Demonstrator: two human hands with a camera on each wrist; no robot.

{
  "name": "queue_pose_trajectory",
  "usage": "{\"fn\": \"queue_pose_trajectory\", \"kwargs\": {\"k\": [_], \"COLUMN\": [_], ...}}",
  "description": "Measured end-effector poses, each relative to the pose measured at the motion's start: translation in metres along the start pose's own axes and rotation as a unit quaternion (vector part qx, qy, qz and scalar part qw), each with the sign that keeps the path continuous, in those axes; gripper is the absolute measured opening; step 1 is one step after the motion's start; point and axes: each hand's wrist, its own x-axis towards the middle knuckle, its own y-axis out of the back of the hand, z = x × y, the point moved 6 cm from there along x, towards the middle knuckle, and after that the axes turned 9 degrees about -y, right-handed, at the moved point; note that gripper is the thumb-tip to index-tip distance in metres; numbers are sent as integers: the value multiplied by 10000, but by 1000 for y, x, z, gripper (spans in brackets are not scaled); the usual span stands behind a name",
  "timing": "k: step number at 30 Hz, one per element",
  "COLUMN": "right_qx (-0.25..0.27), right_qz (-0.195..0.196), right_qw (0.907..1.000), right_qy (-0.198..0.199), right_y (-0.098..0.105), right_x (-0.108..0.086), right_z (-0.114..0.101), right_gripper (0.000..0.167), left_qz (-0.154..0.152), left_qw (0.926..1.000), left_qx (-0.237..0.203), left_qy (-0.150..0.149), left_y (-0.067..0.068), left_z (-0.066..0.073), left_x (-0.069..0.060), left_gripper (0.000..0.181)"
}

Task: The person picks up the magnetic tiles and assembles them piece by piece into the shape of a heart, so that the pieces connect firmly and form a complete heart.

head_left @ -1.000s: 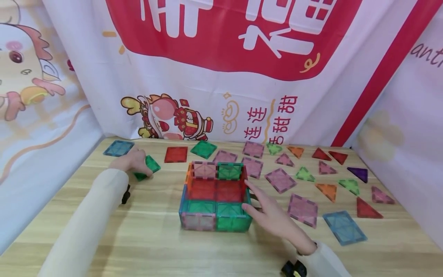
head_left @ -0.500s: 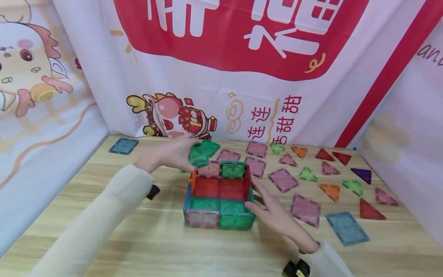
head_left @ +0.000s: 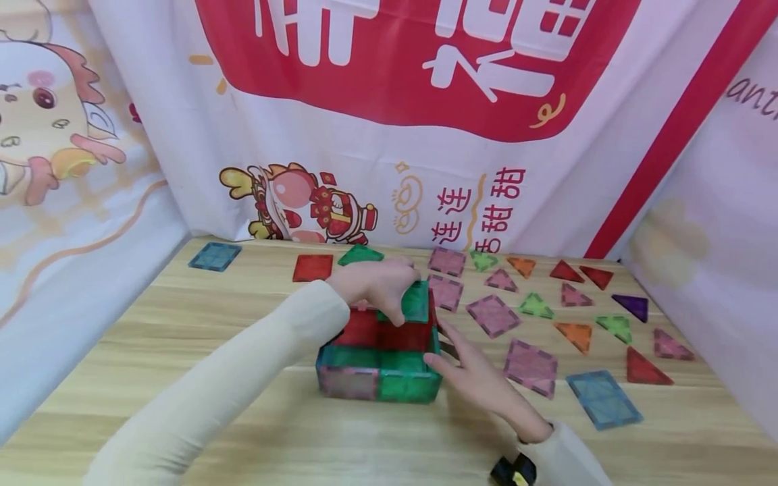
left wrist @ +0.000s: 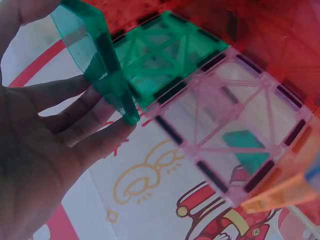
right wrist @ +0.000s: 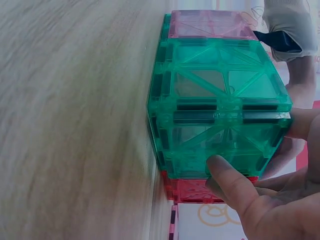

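Note:
An open-topped box of magnetic tiles (head_left: 408,386) stands mid-table, with green and pink front tiles and a green and red floor. My left hand (head_left: 385,280) reaches over its back wall and pinches a green square tile (head_left: 417,302) between thumb and fingers. In the left wrist view, that tile (left wrist: 100,60) tilts against or close to the edge of the standing green wall tile (left wrist: 172,55), beside a pink wall tile (left wrist: 235,115). My right hand (head_left: 474,378) lies along the box's right side; its fingertips touch the green side tile (right wrist: 227,145) from outside.
Loose pink squares (head_left: 494,315) and several small triangles (head_left: 647,365) lie to the right. A blue tile (head_left: 604,398) rests at the near right, another blue tile (head_left: 215,256) at the far left. Red (head_left: 313,268) and green (head_left: 358,254) tiles lie behind the box, before a printed curtain (head_left: 389,169).
My left hand has carried the green tile from the table's far left, rightward to the box's back wall. The right hand has stayed at the box's right side.

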Motion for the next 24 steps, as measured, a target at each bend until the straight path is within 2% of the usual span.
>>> {"fn": "queue_pose_trajectory", "kwargs": {"k": [5, 12, 19, 24], "right_qx": [-69, -154, -143, -90], "right_qz": [-34, 34, 21, -37], "right_qw": [9998, 9997, 9996, 9998], "right_qy": [197, 197, 222, 194], "right_y": [0, 2, 1, -1], "right_x": [1, 0, -1, -1], "right_z": [0, -1, -3, -3], "right_gripper": [66, 65, 65, 65], "left_qz": [-109, -86, -289, -279], "left_qw": [9998, 9999, 9991, 9990], "left_qx": [163, 3, 84, 46], "left_qy": [105, 145, 297, 341], "left_y": [-4, -4, -10, -10], "left_z": [0, 4, 5, 5], "left_x": [6, 2, 3, 2], "left_gripper": [71, 75, 83, 82]}}
